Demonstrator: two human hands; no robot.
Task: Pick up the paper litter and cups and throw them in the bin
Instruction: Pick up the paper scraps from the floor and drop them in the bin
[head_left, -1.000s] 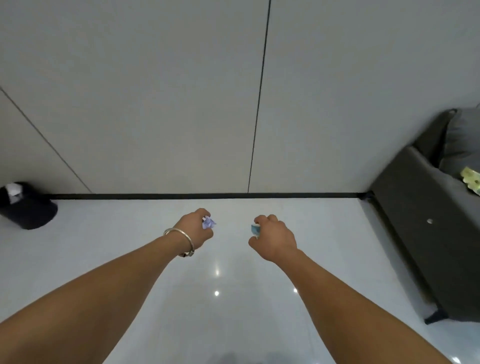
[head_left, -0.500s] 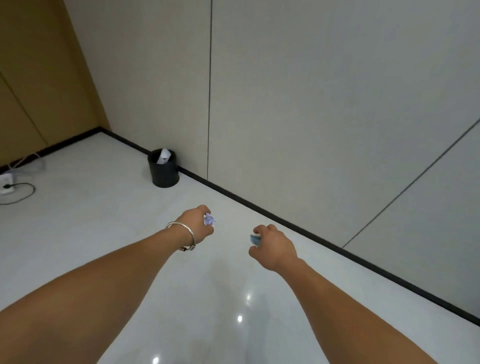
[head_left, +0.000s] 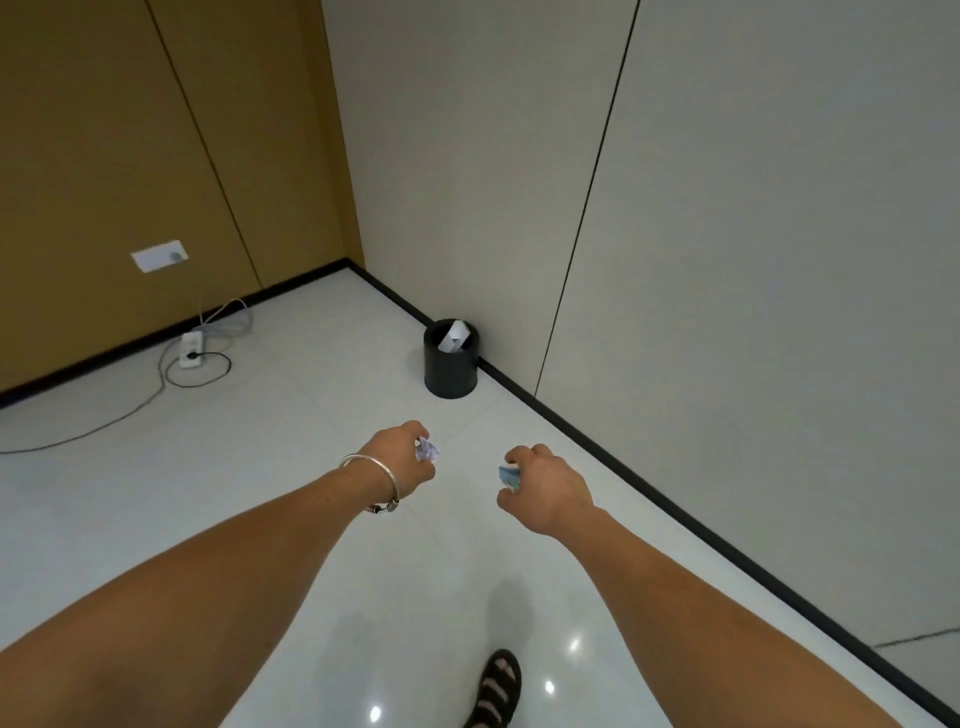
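Wearer: Since the earlier frame the bin (head_left: 451, 364) has shifted from the far left toward the middle and stands nearer. Both arms keep their pose.

Reader: Left to right, what is marked?

Wearer: Far left, a power strip (head_left: 190, 349) lies with its cable on the floor by the brown wall. Next comes my left hand (head_left: 400, 457), a bangle (head_left: 371, 475) at the wrist, its fingers curled round a crumpled paper ball (head_left: 428, 450), pale lilac. Beyond it, far, the bin stands against the skirting with a white sheet (head_left: 453, 335) poking up inside. Then my right hand (head_left: 545, 488), fingers closed on a blue-and-white scrap (head_left: 509, 478); paper or cup, I cannot tell.

Reader: How does the litter handle?

Wearer: Light, soft and crushable, I judge. Neither piece should slip, and a loose fist round the middle is enough. Being so light, each may drift if tossed, so I would let go close over the rim.
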